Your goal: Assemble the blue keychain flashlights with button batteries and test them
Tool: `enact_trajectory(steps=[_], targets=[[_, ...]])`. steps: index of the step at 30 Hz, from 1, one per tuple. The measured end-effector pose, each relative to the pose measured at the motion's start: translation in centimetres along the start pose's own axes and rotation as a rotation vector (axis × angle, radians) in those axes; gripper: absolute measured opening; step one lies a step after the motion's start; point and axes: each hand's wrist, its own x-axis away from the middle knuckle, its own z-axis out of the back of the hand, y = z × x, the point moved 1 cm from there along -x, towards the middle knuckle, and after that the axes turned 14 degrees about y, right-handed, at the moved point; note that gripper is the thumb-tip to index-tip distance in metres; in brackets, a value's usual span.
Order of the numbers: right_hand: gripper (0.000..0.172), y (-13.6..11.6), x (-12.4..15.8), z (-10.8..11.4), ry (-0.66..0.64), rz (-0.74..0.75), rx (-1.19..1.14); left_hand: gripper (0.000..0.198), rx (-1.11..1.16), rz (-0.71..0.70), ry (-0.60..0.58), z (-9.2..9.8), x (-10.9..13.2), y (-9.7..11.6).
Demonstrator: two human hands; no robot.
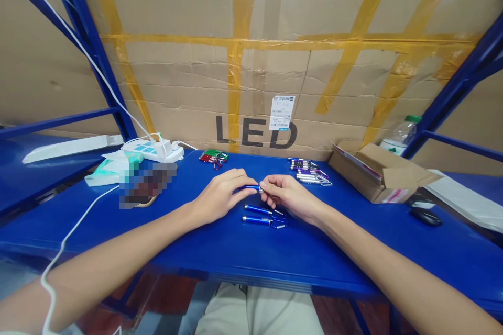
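Observation:
My left hand (220,193) and my right hand (286,196) meet over the blue shelf top (220,243), both closed on one small blue keychain flashlight (251,188). The left fingers pinch its barrel, the right fingers pinch its end. Two more blue keychain flashlights (262,215) lie on the surface just below my hands. A pile of red and green flashlights (213,157) lies farther back on the left. Another pile of purple and silver flashlights (309,171) lies farther back on the right.
An open cardboard box (377,174) stands at the right, with a plastic bottle (401,135) behind it and a black mouse (426,216) in front. A white power strip (155,149) and its cable sit at the left. A taped cardboard wall marked LED (255,63) closes the back.

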Motion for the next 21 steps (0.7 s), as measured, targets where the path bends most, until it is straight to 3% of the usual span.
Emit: enact_trajectory(steps=[4,9,14,21], targets=[[0.043,-0.1,-0.7,1.0,0.142,0.178,0.142,0.026,0.025,0.106,-0.008,-0.2,0.0,-0.2],[0.009,0.2,-1.8,3.6,0.407,0.519,0.675,0.023,0.021,0.158,-0.004,0.0,-0.2,-0.3],[0.015,1.5,-2.5,4.6,0.356,0.570,1.102,0.022,0.003,0.193,-0.017,0.1,-0.2,-0.6],[0.008,2.2,-2.7,4.5,0.348,0.528,1.224,0.023,0.002,0.191,-0.017,0.1,-0.3,-0.5]])
